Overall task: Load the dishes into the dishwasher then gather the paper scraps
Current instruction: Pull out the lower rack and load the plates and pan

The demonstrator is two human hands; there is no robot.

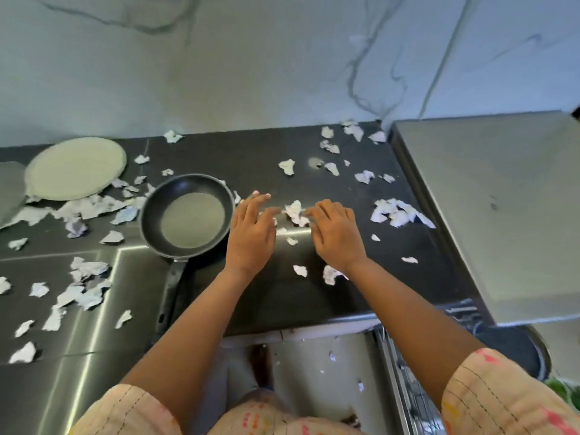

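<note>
Both hands lie flat with spread fingers on the dark desk (282, 293): left hand (251, 233), right hand (335, 233), paper scraps (296, 211) between them; frying pan (188, 215) at nine o'clock.

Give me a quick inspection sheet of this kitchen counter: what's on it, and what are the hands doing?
Surface: dark counter, strewn with scraps.
Job's things: frying pan and plate on the counter, not loaded; paper scraps scattered; dishwasher rack open below right.
Clutter: a few scraps on the floor.
Hands: left hand and right hand open, flanking one scrap.
Cables: nothing seen.
Surroundings: marble wall; steel appliance right.
</note>
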